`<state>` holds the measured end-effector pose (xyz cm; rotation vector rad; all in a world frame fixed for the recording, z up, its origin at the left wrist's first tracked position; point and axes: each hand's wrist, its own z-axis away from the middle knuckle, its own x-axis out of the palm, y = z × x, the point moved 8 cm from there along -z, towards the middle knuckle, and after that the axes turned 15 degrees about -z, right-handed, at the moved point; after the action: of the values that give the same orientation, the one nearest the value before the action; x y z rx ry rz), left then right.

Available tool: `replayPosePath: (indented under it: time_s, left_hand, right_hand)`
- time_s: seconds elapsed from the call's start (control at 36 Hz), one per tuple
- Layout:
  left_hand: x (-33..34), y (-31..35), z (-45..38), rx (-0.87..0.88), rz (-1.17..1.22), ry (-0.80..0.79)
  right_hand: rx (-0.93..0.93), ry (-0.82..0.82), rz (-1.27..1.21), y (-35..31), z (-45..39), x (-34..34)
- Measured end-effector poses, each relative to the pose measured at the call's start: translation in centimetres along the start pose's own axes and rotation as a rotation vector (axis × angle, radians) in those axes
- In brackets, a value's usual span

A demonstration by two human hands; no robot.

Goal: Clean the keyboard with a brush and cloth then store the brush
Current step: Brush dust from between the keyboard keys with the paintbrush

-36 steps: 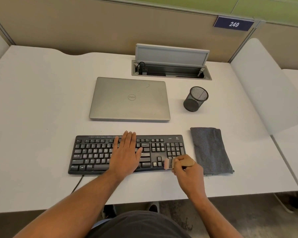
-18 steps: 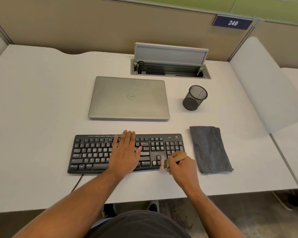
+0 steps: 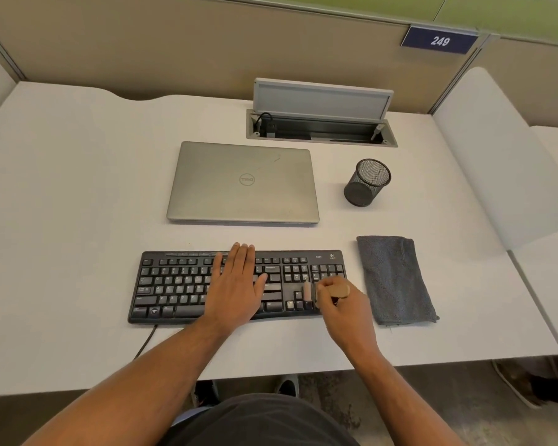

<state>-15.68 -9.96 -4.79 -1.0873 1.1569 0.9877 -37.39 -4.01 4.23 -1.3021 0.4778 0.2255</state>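
One black keyboard (image 3: 187,286) is lying on the white surface (image 3: 62,194), its cable running off the near edge. It is being pressed flat by the left hand (image 3: 235,288), fingers straight and together. One small brush (image 3: 330,289), with a tan wooden handle and pale bristles, is being gripped in the curled fingers of the right hand (image 3: 345,309), bristles resting on the keys just left of those fingers. One folded grey cloth (image 3: 396,280) is lying just right of them.
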Motion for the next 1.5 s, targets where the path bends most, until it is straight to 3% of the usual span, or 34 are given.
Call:
replayPosePath:
  time_s: [0.19, 0.39, 0.58, 0.67, 0.83, 1.0, 1.25, 1.31, 1.42, 1.5]
  left_hand:
    - [0.0, 0.0, 0.0, -0.005, 0.008, -0.001]
    - [0.2, 0.0, 0.0, -0.006, -0.001, -0.001]
    - [0.1, 0.0, 0.0, -0.003, 0.001, 0.006]
    - [0.0, -0.1, 0.0, -0.008, 0.005, 0.012]
    - [0.0, 0.0, 0.0, -0.006, 0.011, 0.016]
    - [0.0, 0.0, 0.0, -0.009, 0.028, 0.025]
    - [0.0, 0.0, 0.0, -0.007, 0.023, 0.01]
    - [-0.1, 0.0, 0.0, -0.01, 0.022, 0.012]
    - [-0.1, 0.0, 0.0, -0.007, 0.026, 0.012]
    - [0.0, 0.0, -0.1, -0.009, 0.039, 0.008]
  right_hand:
    - [0.122, -0.133, 0.08, 1.2, -0.3, 0.8]
    - [-0.009, -0.082, 0.024, -0.3, 0.7, 1.4]
    - [0.039, -0.155, 0.055, 0.5, 0.6, 2.2]
    - [-0.026, -0.084, 0.05, 0.1, 0.7, 1.6]
    - [-0.078, -0.171, 0.104, 0.4, 1.9, 3.1]
    - [-0.397, -0.255, 0.3, 0.6, 3.7, 4.8]
    - [-0.381, 0.092, 0.199, 2.8, 4.4, -0.1]
    - [-0.398, 0.102, 0.173, 2.4, 4.6, 0.0]
    - [-0.436, -0.055, 0.241, 2.1, 4.9, 2.4]
    - [-0.417, -0.007, 0.242, 2.9, 4.6, 1.9]
